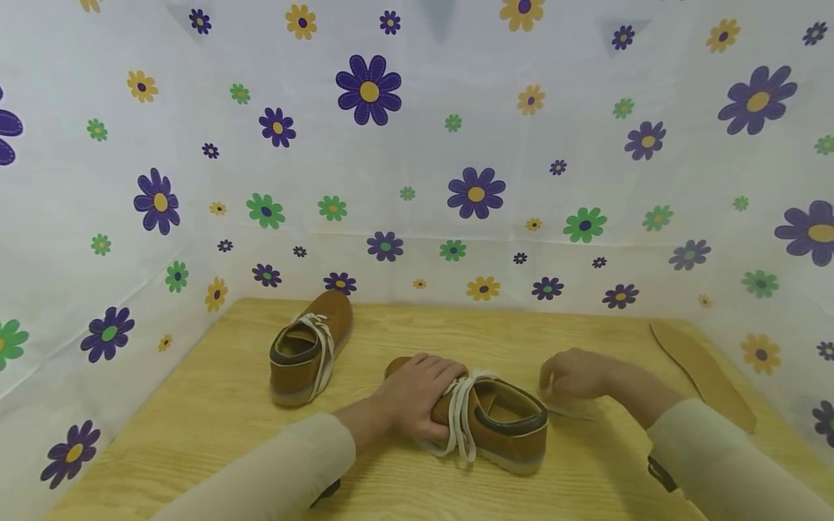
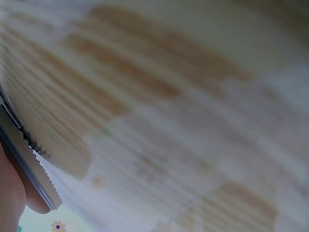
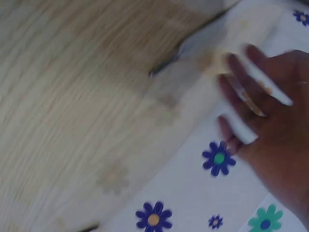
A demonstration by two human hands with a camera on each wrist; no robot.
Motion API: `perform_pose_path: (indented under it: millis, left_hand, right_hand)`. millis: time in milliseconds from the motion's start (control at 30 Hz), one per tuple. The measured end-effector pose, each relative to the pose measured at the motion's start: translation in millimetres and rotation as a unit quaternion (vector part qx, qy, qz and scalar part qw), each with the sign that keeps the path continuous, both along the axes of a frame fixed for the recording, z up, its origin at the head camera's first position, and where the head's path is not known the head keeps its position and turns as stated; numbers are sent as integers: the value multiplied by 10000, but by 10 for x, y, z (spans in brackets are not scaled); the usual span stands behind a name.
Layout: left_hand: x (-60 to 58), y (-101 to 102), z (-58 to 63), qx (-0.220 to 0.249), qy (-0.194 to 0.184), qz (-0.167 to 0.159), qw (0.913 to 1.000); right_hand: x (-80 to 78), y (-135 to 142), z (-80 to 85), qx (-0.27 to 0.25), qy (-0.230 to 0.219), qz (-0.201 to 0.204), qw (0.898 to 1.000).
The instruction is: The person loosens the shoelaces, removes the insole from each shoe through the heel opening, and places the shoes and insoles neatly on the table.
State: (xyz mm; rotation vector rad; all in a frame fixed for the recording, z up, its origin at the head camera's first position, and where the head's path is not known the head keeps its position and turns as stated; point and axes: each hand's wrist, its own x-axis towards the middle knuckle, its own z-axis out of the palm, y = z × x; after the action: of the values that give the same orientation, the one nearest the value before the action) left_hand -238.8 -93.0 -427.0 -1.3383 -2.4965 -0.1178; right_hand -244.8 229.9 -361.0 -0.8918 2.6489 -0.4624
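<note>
In the head view my left hand (image 1: 420, 398) grips a brown lace-up shoe (image 1: 515, 441) over its front. The shoe sits on the table with its dark-collared opening toward the right and its pale laces (image 1: 461, 416) hanging down the near side. Part of the toe is hidden under the hand. My right hand (image 1: 576, 374) hovers past the heel, blurred, with its fingers loosely bent and nothing between them. Below it lies a thin pale strip (image 1: 576, 414) by the heel. In the right wrist view the right hand (image 3: 275, 106) appears with loosely bent fingers.
A second brown shoe (image 1: 313, 354) with pale laces stands at the back left of the wooden table (image 1: 195, 449). A flat tan insole-shaped piece (image 1: 706, 376) lies along the right edge. Flower-printed white sheeting (image 1: 417, 145) encloses the back and sides.
</note>
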Motion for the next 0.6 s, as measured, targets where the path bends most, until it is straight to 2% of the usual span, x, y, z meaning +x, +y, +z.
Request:
perform_pose_path:
  millis: [67,167,233,333,500,567,600]
  left_hand:
    - [-2,2,-8,-1,17,16,10000]
    - [-10,10,-39,-15,35,57,10000]
    - [-17,13,-51,-28,45,79,10000]
    - [-18,10,-48,-12,-26,85,10000]
    - [-7,10,-43,-41,-204,86,9997]
    - [-6,7,-43,-59,-221,118,9997]
    - [-6,5,-43,-59,-227,136,9996]
  right_hand:
    - [19,-142,-20,-659,519,109,9964]
    - [75,-368,-35,-1693,1058,363,9792]
    - [117,-509,-45,-1935,1365,574,9699]
    - [161,-651,-75,-1875,1827,788,9619]
    - [170,-674,-131,-1613,2486,711,9524]
    - [131,-646,-146,-1344,3056,871,9386]
    - [106,-629,-153,-1222,3397,1001,9272]
